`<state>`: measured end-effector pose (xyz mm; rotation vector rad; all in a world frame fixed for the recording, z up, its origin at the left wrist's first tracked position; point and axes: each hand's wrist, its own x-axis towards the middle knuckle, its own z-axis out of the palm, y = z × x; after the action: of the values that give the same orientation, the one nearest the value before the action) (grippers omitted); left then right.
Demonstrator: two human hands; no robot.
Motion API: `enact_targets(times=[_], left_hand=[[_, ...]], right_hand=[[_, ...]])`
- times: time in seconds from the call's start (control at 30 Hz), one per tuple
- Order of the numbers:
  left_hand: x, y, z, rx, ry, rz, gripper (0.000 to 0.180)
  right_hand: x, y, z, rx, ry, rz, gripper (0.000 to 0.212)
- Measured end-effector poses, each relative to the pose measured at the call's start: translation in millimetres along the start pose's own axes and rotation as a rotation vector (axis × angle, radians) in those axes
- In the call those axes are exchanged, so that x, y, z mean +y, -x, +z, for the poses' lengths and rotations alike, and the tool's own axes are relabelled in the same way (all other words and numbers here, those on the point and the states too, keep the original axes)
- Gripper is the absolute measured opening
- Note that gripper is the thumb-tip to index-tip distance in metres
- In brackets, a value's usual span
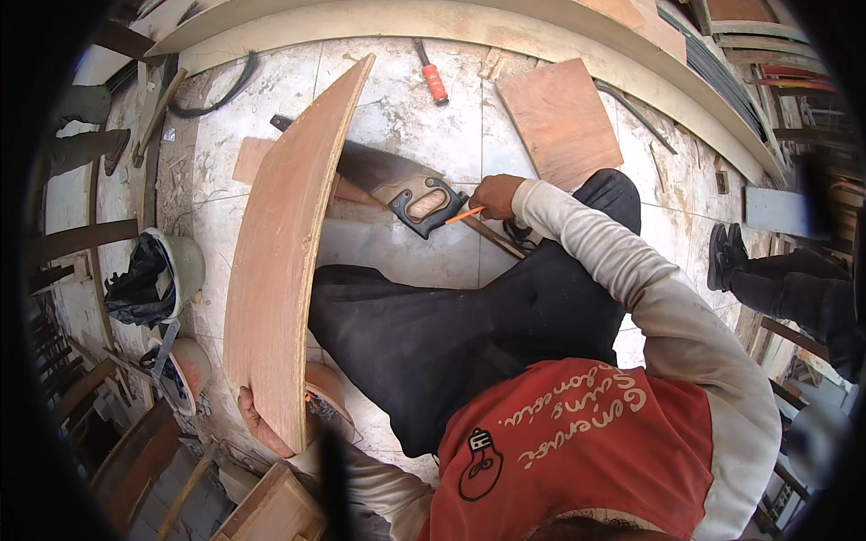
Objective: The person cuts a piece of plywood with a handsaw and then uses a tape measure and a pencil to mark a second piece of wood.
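Grips the near end of a plywood panel (pixel 275 243) with the left hand (pixel 260 424), with curled fingers against the wood; cannot tell how far around the edge. Holds the panel steeply tilted, just left of the left knee. Further right, pinches an orange pencil (pixel 465 215) with the right hand (pixel 496 196), near the handle of a saw (pixel 383 173) and apart from the panel. Seems to be at a handling or marking step, with no cutting under way. Probably calls next for steadying the panel and bringing pencil to wood, clear of the saw.

For edges and room, starting again at the left: leaves only a narrow strip between a pale bucket (pixel 185 266) and the panel. At the near end, has an orange-brown bucket (pixel 327 383) close to the left hand. Beyond the far end, meets a long pale beam (pixel 451 20). Finds more room on the bare floor (pixel 456 135) right of the saw, up to a loose plywood piece (pixel 559 117). At far right, shows another person's legs (pixel 794 279), well apart from the panel.
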<state>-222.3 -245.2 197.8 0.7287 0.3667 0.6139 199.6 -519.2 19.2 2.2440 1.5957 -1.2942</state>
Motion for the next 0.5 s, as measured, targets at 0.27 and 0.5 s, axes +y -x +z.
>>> enact_targets(times=[0.27,0.5], left_hand=[[-21.2,29.8,-8.6,0.494,0.133,-0.260,0.056],[-86.7,48.7,16.8,0.558,0.051,-0.197,0.060]], right_hand=[[61.2,148.2,-80.3,0.629,-0.744,0.355,0.029],[82.7,75.2,83.3,0.194,-0.501,0.506,0.049]])
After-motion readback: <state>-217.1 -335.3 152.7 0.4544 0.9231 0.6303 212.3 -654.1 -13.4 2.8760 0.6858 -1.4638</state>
